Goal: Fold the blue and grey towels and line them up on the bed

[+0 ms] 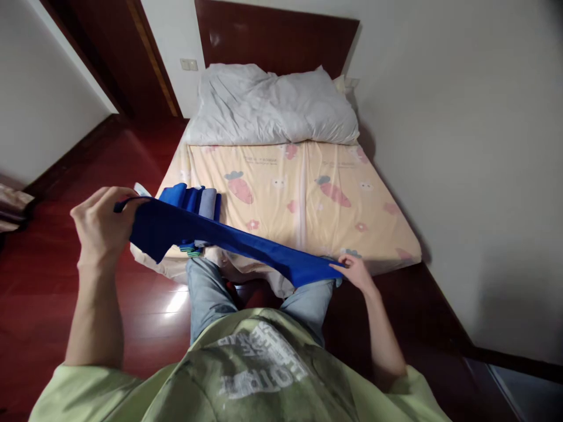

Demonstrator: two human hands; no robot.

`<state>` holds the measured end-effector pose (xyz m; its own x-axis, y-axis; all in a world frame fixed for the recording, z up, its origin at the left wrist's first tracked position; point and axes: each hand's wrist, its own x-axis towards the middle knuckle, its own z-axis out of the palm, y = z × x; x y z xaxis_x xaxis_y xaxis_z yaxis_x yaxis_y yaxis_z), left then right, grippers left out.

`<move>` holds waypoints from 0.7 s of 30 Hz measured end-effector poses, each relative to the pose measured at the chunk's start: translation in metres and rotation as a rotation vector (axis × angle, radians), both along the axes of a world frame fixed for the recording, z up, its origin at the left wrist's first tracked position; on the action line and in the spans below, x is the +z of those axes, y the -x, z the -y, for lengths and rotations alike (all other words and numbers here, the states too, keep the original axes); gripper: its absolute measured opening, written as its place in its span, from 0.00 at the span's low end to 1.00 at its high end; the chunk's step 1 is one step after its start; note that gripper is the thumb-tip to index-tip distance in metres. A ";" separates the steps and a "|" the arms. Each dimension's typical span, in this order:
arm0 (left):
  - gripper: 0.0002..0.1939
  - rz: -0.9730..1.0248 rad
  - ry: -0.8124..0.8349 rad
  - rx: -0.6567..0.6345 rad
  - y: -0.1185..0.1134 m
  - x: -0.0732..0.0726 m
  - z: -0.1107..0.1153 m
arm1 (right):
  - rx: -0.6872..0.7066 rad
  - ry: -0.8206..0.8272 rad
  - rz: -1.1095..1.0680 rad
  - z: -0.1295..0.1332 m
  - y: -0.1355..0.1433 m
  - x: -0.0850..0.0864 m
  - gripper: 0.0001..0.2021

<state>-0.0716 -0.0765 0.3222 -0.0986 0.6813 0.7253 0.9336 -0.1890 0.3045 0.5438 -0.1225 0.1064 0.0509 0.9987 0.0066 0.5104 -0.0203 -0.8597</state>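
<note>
A length of blue cloth [246, 243] stretches between my two hands, in front of the foot of the bed and above my knees. My left hand [103, 220] is closed on its left end, higher up, and a loose corner hangs down there. Lower on the right, my right hand [352, 271] pinches the other end. Whether the cloth is a towel or a garment, I cannot tell. Behind its left part, several rolled or folded blue and grey cloths [206, 204] lie side by side on the bed, partly hidden by it.
The bed [272, 199] has a yellow sheet with carrot prints. A grey-white quilt [272, 105] is bunched by the dark wooden headboard [277, 35]. A white wall [461, 146] runs along the right, and a door [109, 53] is at the back left. Dark red floor [145, 334] surrounds me.
</note>
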 end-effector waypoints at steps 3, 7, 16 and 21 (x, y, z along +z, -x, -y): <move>0.12 0.040 0.097 -0.045 0.003 0.004 0.005 | 0.021 0.028 -0.038 -0.013 -0.027 0.042 0.30; 0.15 0.027 0.212 -0.133 0.016 0.011 -0.004 | 0.085 0.045 -0.008 -0.031 -0.053 0.100 0.29; 0.19 -0.241 0.306 -0.369 0.029 0.013 -0.039 | -0.158 -0.148 0.142 -0.056 -0.090 0.170 0.33; 0.23 -0.332 0.325 -0.374 0.015 0.010 -0.053 | -0.196 -0.324 0.316 -0.055 -0.103 0.199 0.26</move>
<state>-0.0865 -0.0231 0.3319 0.3870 0.8184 0.4248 0.8768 -0.4692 0.1051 0.6470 -0.0670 0.3051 0.1828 0.9144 0.3611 0.7607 0.1011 -0.6411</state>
